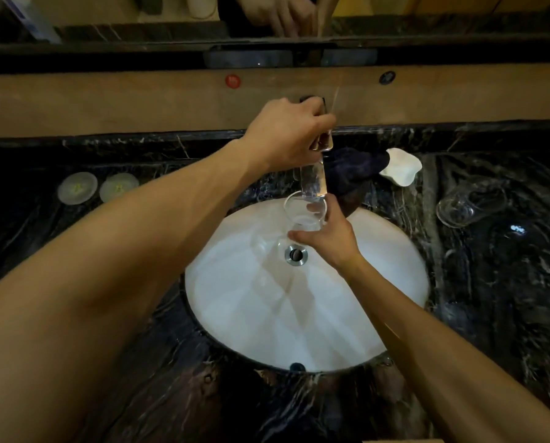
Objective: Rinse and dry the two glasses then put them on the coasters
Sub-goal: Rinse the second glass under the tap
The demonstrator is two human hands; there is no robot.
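Glass (pixel 305 215) upright, mouth up under faucet (pixel 313 180), right-hand (pixel 326 239) fingers around it.

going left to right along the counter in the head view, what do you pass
two coasters → left hand on the tap → glass in the right hand → dark cloth → white dish → second glass

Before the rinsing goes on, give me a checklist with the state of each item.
1. Right hand grips the clear drinking glass over the white sink basin: ok.
2. Left hand is on the chrome tap lever: ok.
3. Water running into the glass: cannot tell.
4. Second clear glass waits on the dark marble counter: ok.
5. Dark cloth within reach for drying: ok.
6. Two round white coasters free: ok.
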